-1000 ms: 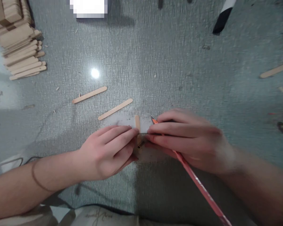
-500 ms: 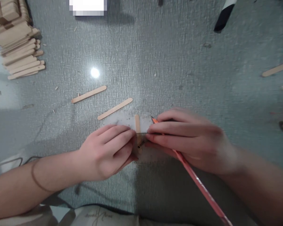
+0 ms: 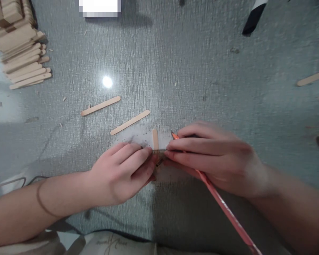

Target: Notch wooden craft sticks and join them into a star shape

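Note:
A wooden craft stick (image 3: 155, 139) points away from me between my hands, its lower part covered by fingers. My left hand (image 3: 122, 171) is closed, its fingertips pinching around that lower part. My right hand (image 3: 215, 156) is closed around an orange-red pen (image 3: 220, 198), whose dark tip sticks out past the fingers and whose body slants toward me. Between the fingertips of both hands a thin brownish strip (image 3: 161, 154) crosses the stick; its kind is unclear. Two more craft sticks, one nearer (image 3: 130, 122) and one farther (image 3: 101, 106), lie flat to the upper left.
A pile of craft sticks (image 3: 23, 60), part of it banded, lies at the far left. A white box-like object (image 3: 99, 9) and a black-and-white object (image 3: 253, 21) are at the back. Another stick (image 3: 312, 78) lies far right. Small wood chips dot the grey table (image 3: 202, 71).
My left thumb and fingertips have shifted slightly, covering more of the stick's lower end. My right hand and the pen have hardly moved.

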`<state>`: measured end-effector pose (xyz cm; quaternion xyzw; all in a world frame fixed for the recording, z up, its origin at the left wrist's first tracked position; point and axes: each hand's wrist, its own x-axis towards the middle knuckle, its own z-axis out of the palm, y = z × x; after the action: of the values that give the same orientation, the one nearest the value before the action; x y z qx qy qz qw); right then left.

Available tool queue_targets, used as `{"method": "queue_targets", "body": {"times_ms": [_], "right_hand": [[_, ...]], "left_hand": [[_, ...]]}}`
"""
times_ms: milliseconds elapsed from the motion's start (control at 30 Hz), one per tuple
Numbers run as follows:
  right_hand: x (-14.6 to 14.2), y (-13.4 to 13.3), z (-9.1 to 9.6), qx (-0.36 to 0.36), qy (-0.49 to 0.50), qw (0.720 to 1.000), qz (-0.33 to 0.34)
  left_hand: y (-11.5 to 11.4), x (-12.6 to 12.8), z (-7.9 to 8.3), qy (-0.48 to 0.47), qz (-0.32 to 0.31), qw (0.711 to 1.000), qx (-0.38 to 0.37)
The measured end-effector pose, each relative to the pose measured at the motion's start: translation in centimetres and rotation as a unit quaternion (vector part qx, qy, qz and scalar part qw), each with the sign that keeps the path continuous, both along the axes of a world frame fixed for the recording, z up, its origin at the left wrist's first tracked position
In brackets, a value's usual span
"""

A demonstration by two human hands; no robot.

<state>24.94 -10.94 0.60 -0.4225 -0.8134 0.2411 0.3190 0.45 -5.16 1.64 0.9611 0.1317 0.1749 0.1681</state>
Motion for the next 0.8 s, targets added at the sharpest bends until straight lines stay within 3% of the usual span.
{"method": "queue_targets", "body": {"times_ms": [800], "right_hand": [[0.09,-0.05,-0.01,-0.002,-0.008,1.000,-0.002]], "left_hand": [[0.10,-0.14,-0.03,0.012,-0.005,1.000,-0.007]]}}
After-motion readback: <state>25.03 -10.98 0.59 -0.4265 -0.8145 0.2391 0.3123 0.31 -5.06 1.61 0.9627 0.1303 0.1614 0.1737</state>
